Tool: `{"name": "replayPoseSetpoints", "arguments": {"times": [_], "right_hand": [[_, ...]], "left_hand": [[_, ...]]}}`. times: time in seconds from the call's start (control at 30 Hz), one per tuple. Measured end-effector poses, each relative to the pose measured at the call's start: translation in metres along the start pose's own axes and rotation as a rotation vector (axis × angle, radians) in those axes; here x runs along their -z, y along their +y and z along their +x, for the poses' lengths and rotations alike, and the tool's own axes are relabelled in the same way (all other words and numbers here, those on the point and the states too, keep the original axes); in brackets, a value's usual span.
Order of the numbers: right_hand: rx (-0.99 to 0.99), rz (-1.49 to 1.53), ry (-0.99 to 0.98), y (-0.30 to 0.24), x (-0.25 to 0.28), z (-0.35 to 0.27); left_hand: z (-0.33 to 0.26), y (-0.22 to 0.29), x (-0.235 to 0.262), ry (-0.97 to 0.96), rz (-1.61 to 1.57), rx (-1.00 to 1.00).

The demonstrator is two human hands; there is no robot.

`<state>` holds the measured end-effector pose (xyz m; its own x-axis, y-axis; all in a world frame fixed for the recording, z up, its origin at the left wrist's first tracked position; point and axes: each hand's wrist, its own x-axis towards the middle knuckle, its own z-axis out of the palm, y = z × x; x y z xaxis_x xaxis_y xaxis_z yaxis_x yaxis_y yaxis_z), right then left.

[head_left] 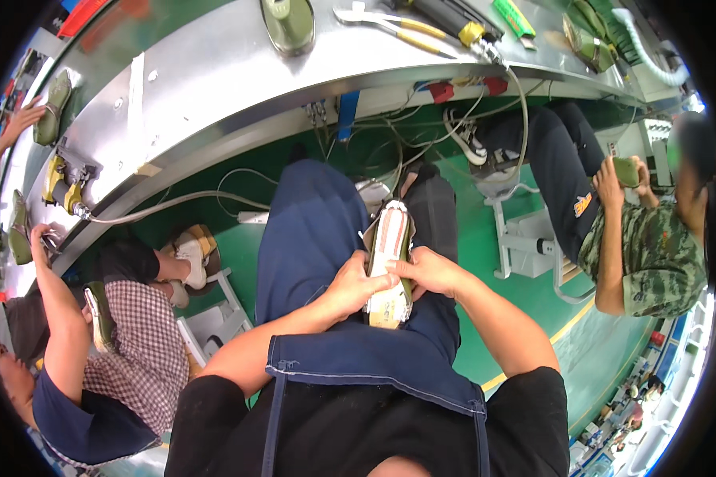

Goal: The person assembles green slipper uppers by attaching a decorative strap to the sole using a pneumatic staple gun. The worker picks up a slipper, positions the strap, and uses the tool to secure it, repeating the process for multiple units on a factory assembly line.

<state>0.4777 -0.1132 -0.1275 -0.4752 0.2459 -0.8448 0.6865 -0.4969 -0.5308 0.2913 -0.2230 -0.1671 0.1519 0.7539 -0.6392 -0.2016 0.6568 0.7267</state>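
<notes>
In the head view, the seated person bends over a shoe (391,230) that lies lengthwise in the lap, between the thighs, its pale face with reddish stripes turned up and an olive-green edge showing along the side. The left grip (350,286) clasps it from the left and the right grip (433,272) from the right, both closed around its sides, with the thumbs meeting on the pale face; the end nearest the body looks yellowish. A dark blue apron (374,358) covers the person's front. Beyond the knees curves a metal table (215,87). On it, toward the far edge of the view, stand an olive-green shoe form (288,28), yellow-handled pliers (398,30), a black-and-yellow tool (473,33) with a hose, a bright green tube (515,19) and, farther right, more green footwear (589,48). At the table's left part lies another yellow-and-black tool (60,187), also joined to a hose (167,208). To the left, a co-worker in checked cloth (139,342) has a shoe with a pale face (98,314) on the lap and reaches one arm to the table, near a green shoe (19,230). To the right, a co-worker in a camouflage shirt (648,258) holds a small green piece (627,171).
</notes>
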Motion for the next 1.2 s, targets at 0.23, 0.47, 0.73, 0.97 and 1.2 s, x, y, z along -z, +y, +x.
{"name": "replayPoseSetpoints", "arguments": {"times": [0.23, 0.47, 0.73, 0.97, 1.2], "right_hand": [[0.828, -0.724, 0.903, -0.171, 0.08, -0.026], [0.891, -1.255, 1.223, -0.254, 0.129, 0.076], [0.876, -1.448, 1.08, -0.2, 0.087, 0.009], [0.34, -0.715, 0.243, -0.131, 0.029, -0.058], [0.112, -0.995, 0.021, -0.099, 0.008, -0.067]], "left_hand": [[0.006, -0.01, 0.002, 0.04, 0.037, -0.154], [0.005, -0.001, 0.009, -0.031, 0.197, -0.191], [-0.003, 0.009, 0.011, -0.041, 0.265, -0.223], [-0.014, 0.022, 0.013, -0.086, 0.279, -0.158], [-0.012, 0.018, 0.014, -0.089, 0.346, -0.189]]}}
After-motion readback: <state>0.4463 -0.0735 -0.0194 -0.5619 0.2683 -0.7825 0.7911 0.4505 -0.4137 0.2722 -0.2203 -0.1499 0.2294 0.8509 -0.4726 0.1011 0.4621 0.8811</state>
